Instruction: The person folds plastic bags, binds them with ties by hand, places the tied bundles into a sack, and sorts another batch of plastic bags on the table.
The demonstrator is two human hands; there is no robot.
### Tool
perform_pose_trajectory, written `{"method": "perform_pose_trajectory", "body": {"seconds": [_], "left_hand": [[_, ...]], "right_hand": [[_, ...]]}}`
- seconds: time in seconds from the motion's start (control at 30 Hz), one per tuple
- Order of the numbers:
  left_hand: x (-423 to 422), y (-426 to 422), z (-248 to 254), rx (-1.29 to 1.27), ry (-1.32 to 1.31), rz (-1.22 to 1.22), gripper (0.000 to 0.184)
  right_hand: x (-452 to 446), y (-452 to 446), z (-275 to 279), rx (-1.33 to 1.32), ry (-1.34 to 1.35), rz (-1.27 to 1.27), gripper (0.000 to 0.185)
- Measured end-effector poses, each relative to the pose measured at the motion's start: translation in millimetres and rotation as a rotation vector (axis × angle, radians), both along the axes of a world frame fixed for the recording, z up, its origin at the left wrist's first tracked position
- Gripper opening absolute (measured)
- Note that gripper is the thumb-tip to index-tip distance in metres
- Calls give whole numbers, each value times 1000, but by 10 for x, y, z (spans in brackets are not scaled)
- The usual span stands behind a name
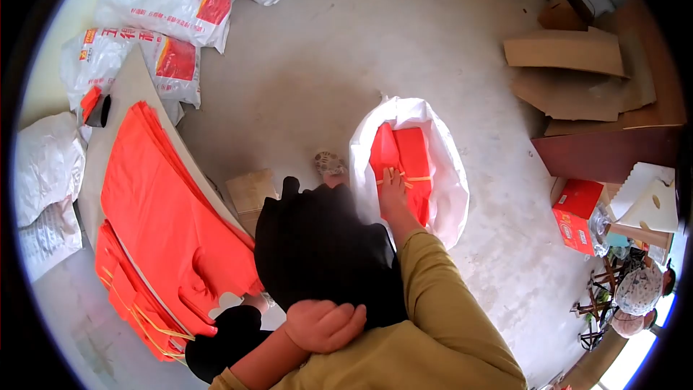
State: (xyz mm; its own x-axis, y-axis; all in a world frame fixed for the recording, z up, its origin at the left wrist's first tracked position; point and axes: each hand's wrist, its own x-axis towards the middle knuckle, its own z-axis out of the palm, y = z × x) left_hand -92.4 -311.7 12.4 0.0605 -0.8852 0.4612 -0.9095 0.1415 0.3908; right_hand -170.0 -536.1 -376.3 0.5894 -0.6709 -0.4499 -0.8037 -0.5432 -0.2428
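My right hand (393, 189) reaches into an open white sack (453, 173) standing on the floor. Its fingers lie stretched out on a red folded bundle (413, 150) tied with a yellow strap. The bundle's lower part is hidden inside the sack. Near my waist, my left hand (325, 326) is curled into a fist, with nothing visible in it. To the left, a large stack of thin red sheets (162, 195) lies on a table (119, 105), its lower end beside my legs. More red bundles (119, 292) with yellow straps are alongside; whether the red material is plastic or cloth, I cannot tell.
Printed white sacks (162, 3) lie at the upper left. A cardboard box (249, 191) sits on the floor by my legs. Flattened cardboard (567, 54) and a red box (577, 206) are at the right. Another person (641, 292) is at the far right edge.
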Motion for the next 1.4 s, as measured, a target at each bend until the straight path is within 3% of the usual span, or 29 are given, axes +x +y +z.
{"method": "perform_pose_trajectory", "body": {"seconds": [0.17, 0.27, 0.37, 0.57, 0.67, 0.77, 0.87, 0.97, 1.17, 1.3, 1.33, 1.4], "left_hand": [[57, 29, -12, 28, -32, -8, 25], [83, 55, -30, 36, -34, -48, 31], [68, 72, -30, 71, -43, -26, 25], [54, 89, -20, 38, -61, -45, 32], [44, 90, -11, 24, -69, -41, 31], [31, 86, 8, 18, -70, -39, 30], [7, 102, -11, 1, -73, -29, 28], [7, 96, -1, 0, -72, 5, 23], [4, 86, 3, -26, -49, 3, 24], [-17, 108, -28, -37, -56, -9, 22], [-19, 117, -25, -25, -65, -21, 21], [-24, 120, -18, -10, -78, -32, 19]], "right_hand": [[159, 115, 85, -29, 44, -162, 72], [57, 55, -58, -217, -178, -283, 73], [-209, -203, -295, 42, -318, -482, 71], [-368, -430, -281, -24, -353, -386, 67], [-414, -563, -397, 482, -343, -450, 66], [-387, -515, -72, 420, -176, -383, 63], [-441, -358, -245, 308, -225, -403, 63], [-502, -300, -339, 453, -336, -426, 63], [-492, -488, 957, 241, -189, -421, 47], [-520, -317, 915, 105, -175, -432, 36], [-621, -120, 514, -31, -459, -197, 34], [-253, 134, 862, 131, -219, -44, 34]]}}
